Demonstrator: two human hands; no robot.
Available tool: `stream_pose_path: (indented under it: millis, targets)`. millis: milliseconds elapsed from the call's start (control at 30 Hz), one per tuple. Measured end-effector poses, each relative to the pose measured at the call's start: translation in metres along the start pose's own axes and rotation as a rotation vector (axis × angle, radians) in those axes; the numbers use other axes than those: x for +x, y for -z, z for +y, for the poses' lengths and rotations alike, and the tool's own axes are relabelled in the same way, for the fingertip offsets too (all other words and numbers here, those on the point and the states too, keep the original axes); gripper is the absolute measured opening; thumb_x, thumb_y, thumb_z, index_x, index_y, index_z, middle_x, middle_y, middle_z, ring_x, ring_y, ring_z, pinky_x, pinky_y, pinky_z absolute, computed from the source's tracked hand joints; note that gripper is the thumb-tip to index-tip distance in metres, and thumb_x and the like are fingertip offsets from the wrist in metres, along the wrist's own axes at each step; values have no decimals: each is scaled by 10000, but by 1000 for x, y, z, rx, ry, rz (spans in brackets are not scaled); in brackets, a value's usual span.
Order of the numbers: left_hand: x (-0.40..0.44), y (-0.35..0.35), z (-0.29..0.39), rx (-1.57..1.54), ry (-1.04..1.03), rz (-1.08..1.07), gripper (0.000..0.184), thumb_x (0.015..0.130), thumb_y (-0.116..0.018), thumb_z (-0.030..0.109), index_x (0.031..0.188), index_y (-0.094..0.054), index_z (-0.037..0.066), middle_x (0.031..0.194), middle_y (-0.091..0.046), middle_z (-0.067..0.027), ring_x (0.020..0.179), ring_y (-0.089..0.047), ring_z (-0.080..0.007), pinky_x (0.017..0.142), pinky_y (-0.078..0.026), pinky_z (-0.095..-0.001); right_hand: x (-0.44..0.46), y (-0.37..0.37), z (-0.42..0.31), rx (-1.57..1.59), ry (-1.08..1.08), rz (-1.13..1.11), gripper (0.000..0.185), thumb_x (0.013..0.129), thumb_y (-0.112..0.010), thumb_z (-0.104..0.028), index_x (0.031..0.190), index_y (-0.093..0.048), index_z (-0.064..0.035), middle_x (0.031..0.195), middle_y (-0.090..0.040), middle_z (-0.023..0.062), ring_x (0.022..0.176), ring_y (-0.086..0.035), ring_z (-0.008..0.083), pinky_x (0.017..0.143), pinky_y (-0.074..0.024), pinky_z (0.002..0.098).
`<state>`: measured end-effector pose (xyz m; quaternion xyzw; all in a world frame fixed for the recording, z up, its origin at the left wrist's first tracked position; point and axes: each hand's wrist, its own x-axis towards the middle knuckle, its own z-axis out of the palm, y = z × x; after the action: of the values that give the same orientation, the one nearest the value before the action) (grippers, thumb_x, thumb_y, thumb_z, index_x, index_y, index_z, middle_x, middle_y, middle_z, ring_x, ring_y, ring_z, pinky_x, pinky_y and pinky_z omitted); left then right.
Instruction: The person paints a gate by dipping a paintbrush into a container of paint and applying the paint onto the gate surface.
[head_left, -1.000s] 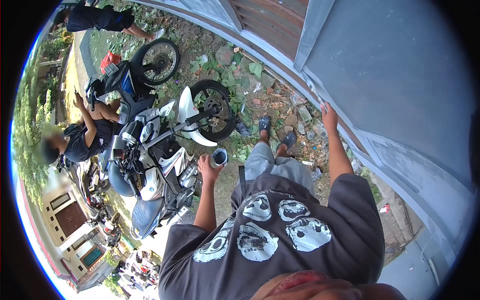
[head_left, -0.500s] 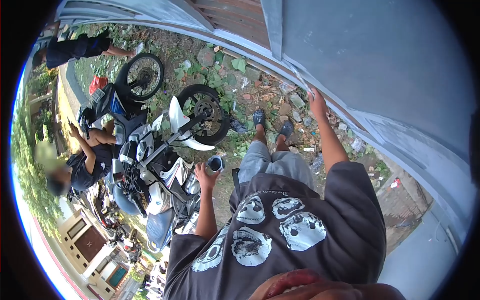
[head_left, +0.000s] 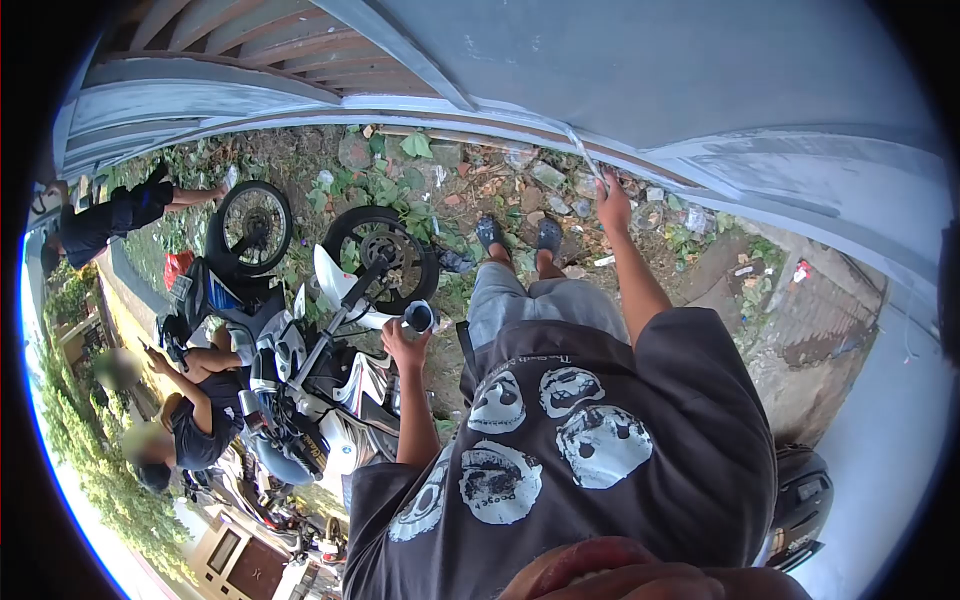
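Dark T-shirt point(head_left: 665, 400) printed with pale faces, its small line of lettering opening "The", the remainder not surely legible; white motorcycle point(head_left: 355, 385), markings too small to read. Cup point(head_left: 418, 317), light-rimmed, dark grey-blue inside, markings not discernible, gripped by the left hand point(head_left: 403, 346) beside the motorcycle's front end. Slender pale tool point(head_left: 587, 157), gripped by the right hand point(head_left: 613, 205), far end at the lower edge of the blue-grey wall point(head_left: 650, 80), contact uncertain.

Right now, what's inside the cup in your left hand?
The cup looks dark bluish-grey inside; I can't make out its bottom. The left hand covers part of its outside.
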<state>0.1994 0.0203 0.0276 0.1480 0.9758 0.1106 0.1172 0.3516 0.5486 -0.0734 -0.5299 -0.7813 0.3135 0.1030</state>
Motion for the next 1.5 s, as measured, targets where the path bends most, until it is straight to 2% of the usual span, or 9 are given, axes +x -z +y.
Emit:
stream_pose_path:
  millis: [167,333,533,600,700,867,1100,1333,1500]
  targets:
    - [20,-9,14,-16,-90,27,777,571,-913,288,1231,-548,101,1288,-502,-117,1217,-476,-385,924,-399,-564,-29,42,65,-35,-128,117,350,1010,-536,-389,1213,-612,-114,1024,-700,217,926,-657,455,751,-514,524]
    - [31,-18,19,-57,-141,18,829,552,-928,283,1251,-536,73,1287,-496,-134,1208,-473,-404,925,-397,-571,-64,53,66,-36,-283,174,336,1014,-530,-382,1185,-608,-104,966,-697,233,882,-657,469,734,-511,527]
    - [26,-16,27,-98,-102,28,761,557,-930,269,1190,-556,72,1247,-497,-133,1186,-477,-398,917,-400,-557,-89,33,1,123,-131,-3,312,1009,-544,-365,1165,-618,-106,923,-697,221,858,-665,444,709,-511,506]
    - [19,-16,29,-86,-61,24,742,559,-926,258,1180,-558,91,1220,-503,-119,1174,-486,-383,902,-405,-552,-84,23,-29,127,36,-42,301,1004,-554,-360,1142,-630,-103,921,-696,209,848,-665,431,697,-510,496]
    - [7,-17,20,-107,-76,84,731,559,-922,259,1177,-564,101,1216,-511,-104,1172,-491,-370,902,-408,-542,-53,13,-81,101,190,-112,366,992,-571,-408,1152,-660,-91,885,-708,205,808,-675,421,683,-521,481]
    - [-21,-13,9,-80,32,85,771,555,-927,285,1208,-560,106,1228,-513,-104,1176,-484,-377,913,-407,-542,0,-4,-135,70,284,-151,384,981,-584,-417,1174,-668,-96,935,-713,212,850,-676,425,718,-533,480]
    - [-66,-22,-2,-87,201,93,760,563,-931,295,1195,-575,67,1237,-505,-120,1183,-474,-381,933,-394,-542,17,-5,-137,22,367,-89,335,981,-599,-383,1144,-666,-98,936,-708,215,867,-674,417,710,-517,489]
    - [-75,-19,10,-95,262,46,733,572,-929,290,1190,-592,88,1247,-508,-107,1190,-476,-369,940,-397,-524,20,-8,-131,86,428,-54,344,979,-594,-381,1140,-669,-86,938,-716,193,858,-677,406,714,-531,477]
    - [-62,-13,8,-114,262,10,727,576,-928,295,1189,-596,91,1221,-510,-104,1176,-479,-368,942,-400,-523,23,-11,-130,49,371,-84,347,981,-593,-377,1144,-665,-79,984,-713,195,886,-675,406,737,-535,479]
